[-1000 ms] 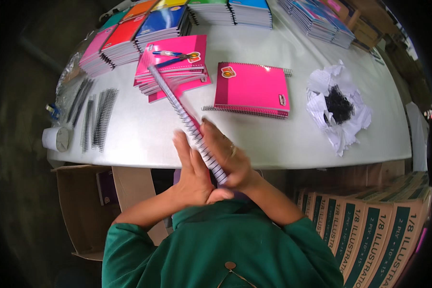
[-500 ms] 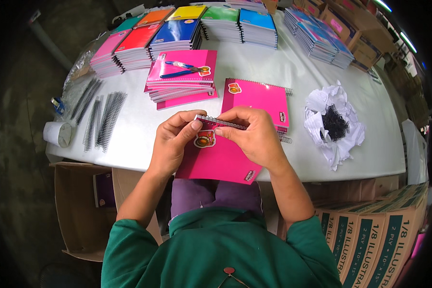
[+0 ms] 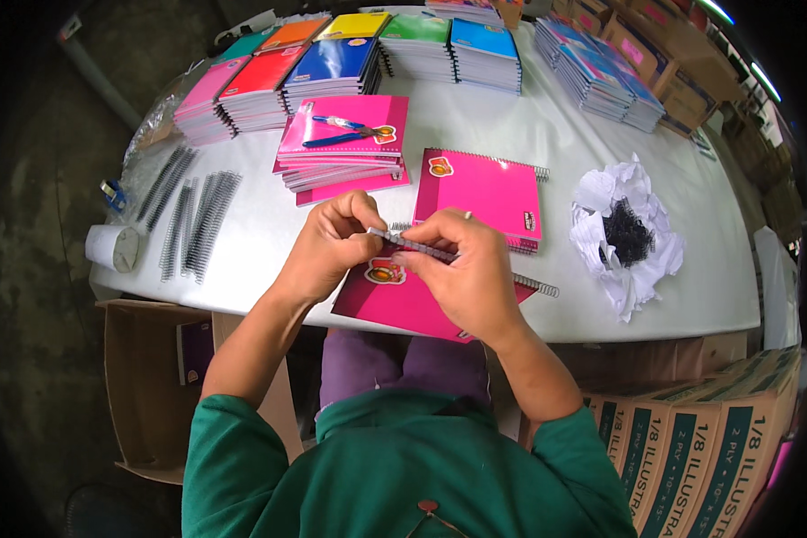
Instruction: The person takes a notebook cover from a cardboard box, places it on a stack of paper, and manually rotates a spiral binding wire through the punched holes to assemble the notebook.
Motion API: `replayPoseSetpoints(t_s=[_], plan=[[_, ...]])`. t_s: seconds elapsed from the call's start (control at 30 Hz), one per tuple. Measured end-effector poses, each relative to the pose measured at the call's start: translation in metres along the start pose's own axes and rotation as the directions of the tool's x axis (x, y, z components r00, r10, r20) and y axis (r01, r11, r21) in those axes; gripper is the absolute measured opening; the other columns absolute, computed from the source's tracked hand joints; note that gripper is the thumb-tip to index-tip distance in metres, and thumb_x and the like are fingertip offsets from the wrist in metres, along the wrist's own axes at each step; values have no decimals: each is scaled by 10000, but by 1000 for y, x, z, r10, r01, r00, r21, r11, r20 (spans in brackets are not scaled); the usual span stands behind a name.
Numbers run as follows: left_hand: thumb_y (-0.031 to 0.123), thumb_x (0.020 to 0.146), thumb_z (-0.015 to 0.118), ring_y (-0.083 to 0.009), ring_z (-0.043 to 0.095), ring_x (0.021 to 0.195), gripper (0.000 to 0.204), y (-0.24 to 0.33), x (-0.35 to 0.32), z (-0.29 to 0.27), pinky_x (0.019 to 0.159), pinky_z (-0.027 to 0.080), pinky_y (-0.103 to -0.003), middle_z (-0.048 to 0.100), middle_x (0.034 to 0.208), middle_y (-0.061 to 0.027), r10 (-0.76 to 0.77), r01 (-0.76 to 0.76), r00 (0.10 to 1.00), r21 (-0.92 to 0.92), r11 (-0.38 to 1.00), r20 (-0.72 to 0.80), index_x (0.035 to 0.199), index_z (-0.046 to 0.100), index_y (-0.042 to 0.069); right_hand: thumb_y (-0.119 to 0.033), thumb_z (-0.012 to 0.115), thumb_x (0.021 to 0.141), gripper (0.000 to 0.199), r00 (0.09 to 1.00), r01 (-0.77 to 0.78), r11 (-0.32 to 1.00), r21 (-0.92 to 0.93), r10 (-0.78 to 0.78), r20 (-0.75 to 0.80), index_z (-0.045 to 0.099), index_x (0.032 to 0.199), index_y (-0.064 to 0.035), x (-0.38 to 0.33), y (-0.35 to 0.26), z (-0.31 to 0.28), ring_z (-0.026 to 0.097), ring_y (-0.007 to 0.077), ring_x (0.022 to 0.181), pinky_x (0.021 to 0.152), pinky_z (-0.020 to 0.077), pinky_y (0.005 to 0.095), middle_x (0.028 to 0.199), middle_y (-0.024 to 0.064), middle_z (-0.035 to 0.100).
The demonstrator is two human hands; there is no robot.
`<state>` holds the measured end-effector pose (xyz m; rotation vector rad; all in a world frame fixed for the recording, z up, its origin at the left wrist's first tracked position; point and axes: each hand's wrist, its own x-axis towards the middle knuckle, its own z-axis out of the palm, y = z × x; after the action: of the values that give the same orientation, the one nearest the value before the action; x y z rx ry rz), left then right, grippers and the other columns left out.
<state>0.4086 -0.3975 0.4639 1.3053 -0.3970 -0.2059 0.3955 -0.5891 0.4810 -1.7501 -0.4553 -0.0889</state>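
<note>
A pink notebook (image 3: 381, 303) with a camera sticker hangs over the table's front edge, its punched edge facing away from me. My left hand (image 3: 327, 251) pinches the left end of that edge between thumb and fingers. Further right along the same edge, my right hand (image 3: 471, 273) is closed with thumb and fingertips on it. A wire spiral (image 3: 536, 285) sticks out beyond the notebook to the right of my right hand; how far it runs through the holes is hidden by my fingers. Just behind lie pink spiral notebooks (image 3: 482, 193) in a small stack.
Blue-handled pliers (image 3: 342, 137) rest on a pink notebook stack (image 3: 341, 168). Loose wire spirals (image 3: 208, 229) and a white roll (image 3: 112, 248) lie left. Crumpled white paper (image 3: 592, 224) holds dark wire scraps. Coloured notebook stacks (image 3: 332, 67) line the back. Cardboard boxes (image 3: 690, 448) stand lower right.
The notebook's punched edge has tipped, so its cover looks foreshortened. My left fingers have shifted up over the corner. More of the spiral now shows to the right of my right hand.
</note>
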Motion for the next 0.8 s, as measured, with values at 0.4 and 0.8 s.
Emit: replayPoseSetpoints(t_s=[0.4, 0.8], plan=[[143, 811, 664, -215, 579, 947, 669, -56, 99, 43, 802, 474, -296, 536, 1176, -189, 221, 2, 854, 427, 904, -471, 1337, 285, -22, -92, 554, 883, 415, 466, 365, 871, 329, 135, -874, 387, 1252, -4, 10, 135, -63, 503, 147, 887, 805, 426, 303, 985, 79, 521], [370, 683, 761, -389, 592, 912, 879, -72, 77, 25, 778, 460, -423, 596, 991, -266, -93, 246, 969, 938, 246, -230, 1362, 313, 38, -93, 606, 803, 479, 709, -263, 931, -252, 10, -705, 450, 1230, 56, -22, 175, -55, 551, 311, 941, 831, 426, 388, 1065, 195, 577]])
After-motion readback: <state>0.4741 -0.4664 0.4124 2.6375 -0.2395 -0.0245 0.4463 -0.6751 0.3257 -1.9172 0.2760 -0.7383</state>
